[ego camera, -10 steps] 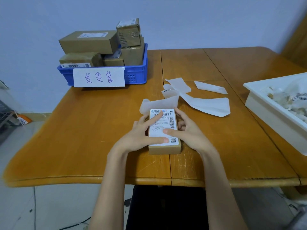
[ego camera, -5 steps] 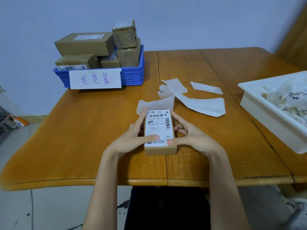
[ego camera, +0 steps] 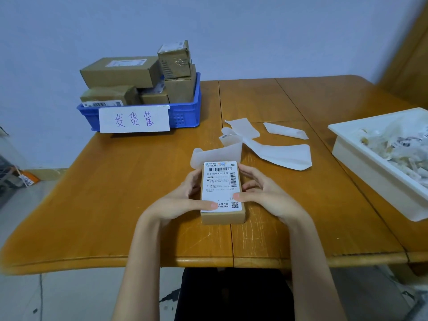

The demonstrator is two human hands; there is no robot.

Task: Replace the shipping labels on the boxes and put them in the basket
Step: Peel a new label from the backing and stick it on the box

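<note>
One small brown cardboard box (ego camera: 222, 214) lies flat on the orange-brown wooden worktop (ego camera: 115, 205), near its front edge, with one white printed shipping label (ego camera: 221, 186) covering its top face. Two hands frame it. The left hand (ego camera: 183, 198) cups the box's left side, fingers curled along the edge and the thumb pressed flat across the label's lower left part. The right hand (ego camera: 266, 193) mirrors it on the right side, fingers bent against the edge and the thumb tip resting on the label's right margin. Both forearms reach in from the bottom of the view.

Just beyond the box, about four loose strips of white label backing paper (ego camera: 278, 151) lie scattered, one curl touching the box's far end. At the far left corner one blue plastic basket (ego camera: 185, 112) carries a white handwritten paper sign (ego camera: 134, 120) on its front and holds at least five stacked brown cardboard parcels (ego camera: 120, 70). At the right edge one white plastic tray (ego camera: 370, 167) is filled with crumpled paper scraps (ego camera: 398, 147)
</note>
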